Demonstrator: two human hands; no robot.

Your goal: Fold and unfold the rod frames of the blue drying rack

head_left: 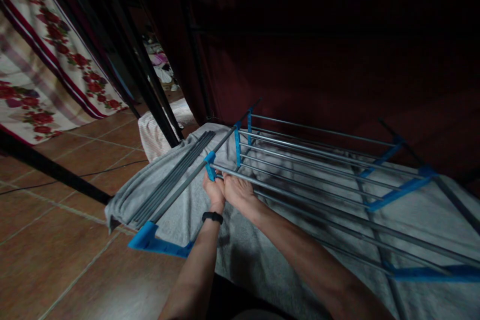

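Note:
A shoe-rack style frame of grey metal rods [318, 150] and blue plastic connectors lies on a grey cloth [262, 260]. My left hand [213, 191], with a black band on its wrist, grips a blue connector [210, 164] at the left end of a rod. My right hand [238, 191] is pressed right beside it, closed around the same grey rod near that joint. A bundle of loose grey rods [176, 175] lies to the left on the cloth.
A blue base piece [150, 240] lies at the cloth's near left corner. Brown floor tiles [56, 240] spread to the left. A floral fabric [45, 60] hangs at the upper left beside black metal posts [150, 85]. Dark red curtain fills the back.

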